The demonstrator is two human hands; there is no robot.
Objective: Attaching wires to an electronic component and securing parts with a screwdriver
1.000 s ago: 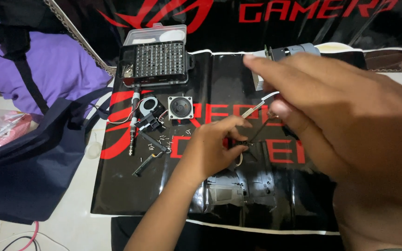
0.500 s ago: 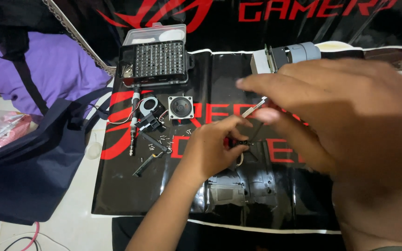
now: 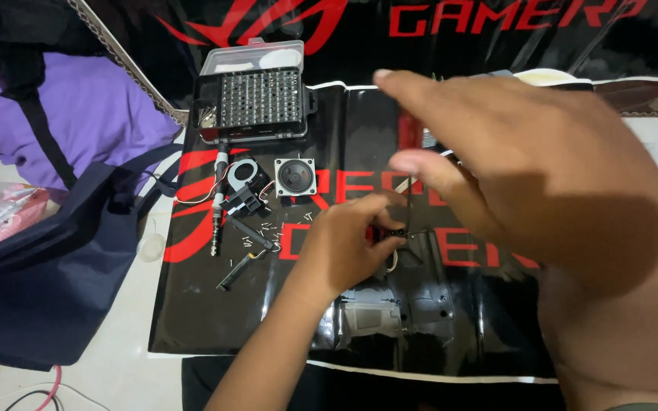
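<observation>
disassembly looks well underway: a small speaker [image 3: 295, 176], loose screws [image 3: 264, 232] and other parts lie at ten o'clock of the grey chassis [image 3: 413, 293]. the left hand [image 3: 348, 247] pinches something small on it; the right hand [image 3: 527, 175], fingers half-curled, seems to grip a thin tool, though i cannot tell for sure.

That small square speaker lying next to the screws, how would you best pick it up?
Grip the square speaker by two opposite flat edges of its frame, coming straight down from above. It lies flat with the round cone facing up, so edges spare the cone. Its wire side, toward the black fan part, looks best avoided.

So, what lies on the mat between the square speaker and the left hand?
In the head view, a few small loose screws lie scattered on the black mat between the square speaker and the left hand.
</observation>
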